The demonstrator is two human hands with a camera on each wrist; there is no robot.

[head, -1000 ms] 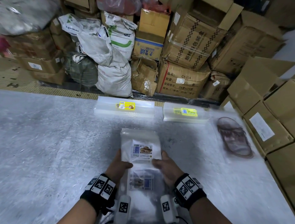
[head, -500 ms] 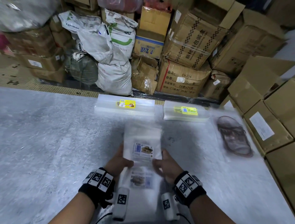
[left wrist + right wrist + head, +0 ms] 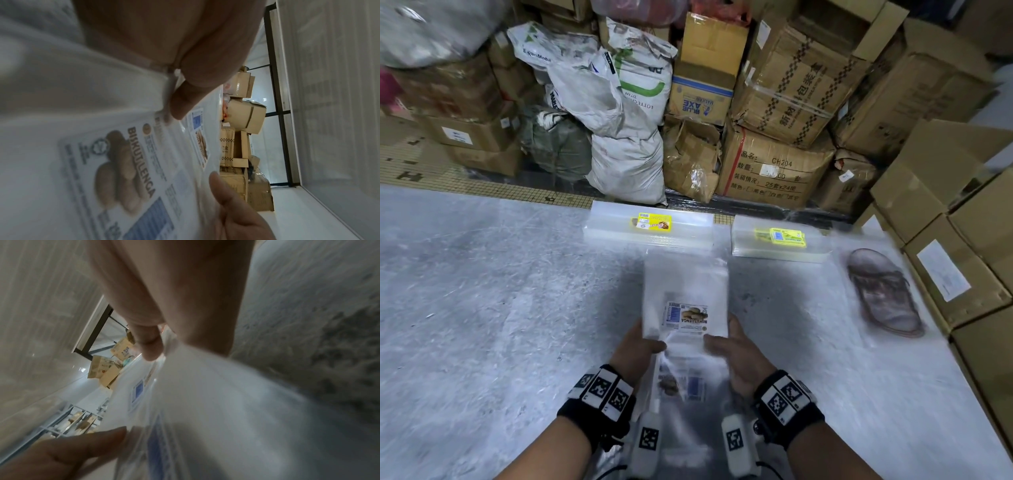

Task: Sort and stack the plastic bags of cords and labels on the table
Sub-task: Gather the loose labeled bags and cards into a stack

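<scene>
Hands meet at the middle of the scene: the left hand (image 3: 635, 346) and the right hand (image 3: 732, 356) each pinch one long edge of a clear plastic bag (image 3: 685, 298) with a printed biscuit label (image 3: 686, 315) inside, thumbs on top and fingers beneath. The bag is lifted off the grey surface (image 3: 482, 308), its far end reaching out toward two flat stacks of similar bags at the back, one with a yellow label on the left (image 3: 652, 224) and one on the right (image 3: 780, 240). Beneath the hands lies another labelled bag (image 3: 688, 387), seen through the clear film.

In the left wrist view the thumb (image 3: 185, 99) presses down on the film just above the label, and the film bends freely around it. The bag looks light, thin, limp and slick, so it will likely sag and slide if held by one corner. Gripping both side edges near the label, where the paper insert adds some stiffness, seems the safest hold. A worn sandal (image 3: 883, 291) lies in clear film on the surface to the right, well apart from the stacks.
</scene>
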